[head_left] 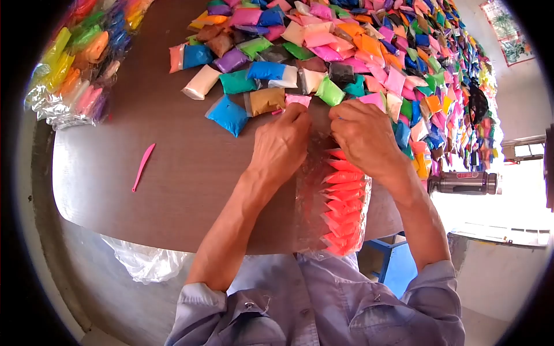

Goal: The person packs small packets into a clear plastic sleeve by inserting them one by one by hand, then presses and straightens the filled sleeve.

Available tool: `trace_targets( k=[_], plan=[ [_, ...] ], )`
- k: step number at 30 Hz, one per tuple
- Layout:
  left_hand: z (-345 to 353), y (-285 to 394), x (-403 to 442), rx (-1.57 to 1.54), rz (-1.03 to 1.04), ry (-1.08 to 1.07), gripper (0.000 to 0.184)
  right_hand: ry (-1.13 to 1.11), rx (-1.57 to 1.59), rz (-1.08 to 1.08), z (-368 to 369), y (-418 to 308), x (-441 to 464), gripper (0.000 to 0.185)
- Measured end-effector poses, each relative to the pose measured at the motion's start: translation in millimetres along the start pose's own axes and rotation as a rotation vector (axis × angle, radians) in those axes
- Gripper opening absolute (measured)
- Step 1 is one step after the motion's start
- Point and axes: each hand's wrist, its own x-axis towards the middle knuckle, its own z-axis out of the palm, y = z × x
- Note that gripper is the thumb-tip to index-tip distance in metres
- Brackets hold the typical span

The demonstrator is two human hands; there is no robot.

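Observation:
A clear plastic bag (309,213) lies at the table's front edge, with a column of coral-red packets (344,210) along its right side. My left hand (283,138) is closed at the bag's upper left, its fingertips pinched together beside a small pink packet (298,100). Closed at the upper right of the same bag is my right hand (366,135), fingers curled over the top edge. The exact grip of both hands is partly hidden by the knuckles. A blue packet (228,116) and a brown packet (265,102) lie just beyond my left hand.
A large heap of colourful packets (369,46) covers the back and right of the table (190,167). Bundled bags of packets (81,69) stand at the left. A pink plastic knife (143,167) lies left of my arms; a dark flask (464,183) is at the right.

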Motion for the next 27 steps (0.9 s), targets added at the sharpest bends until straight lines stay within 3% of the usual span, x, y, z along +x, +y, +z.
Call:
trace_targets(
  k=[5, 7, 11, 13, 15, 18, 22, 27],
  plan=[
    [-1, 0, 0, -0.002, -0.010, 0.008, 0.010, -0.087, -0.021, 0.011, -3, 6, 4, 0.006],
    [-2, 0, -1, 0.033, -0.037, -0.022, 0.009, 0.018, 0.399, 0.179, -15, 1, 4, 0.013],
    [-4, 8, 2, 0.047, -0.038, -0.002, 0.009, 0.312, 0.451, 0.334, -22, 6, -23, 0.017],
    [-10, 15, 3, 0.064, 0.067, 0.158, 0.011, 0.410, 0.490, 0.375, -13, 3, -54, 0.019],
    [-15, 25, -1, 0.016, 0.047, 0.160, 0.013, 0.539, 0.618, 0.635, -1, -5, -89, 0.019],
    [-18, 45, -11, -0.062, -0.005, 0.137, 0.016, 0.547, 0.871, 0.848, 24, -24, -133, 0.023],
    [-5, 51, -19, -0.068, -0.048, 0.051, 0.025, 0.640, 1.103, 0.765, 50, -37, -139, 0.032],
    [5, 33, -15, -0.030, -0.115, -0.029, 0.029, 0.592, 1.056, 0.759, 51, -37, -118, 0.040]
  ],
)
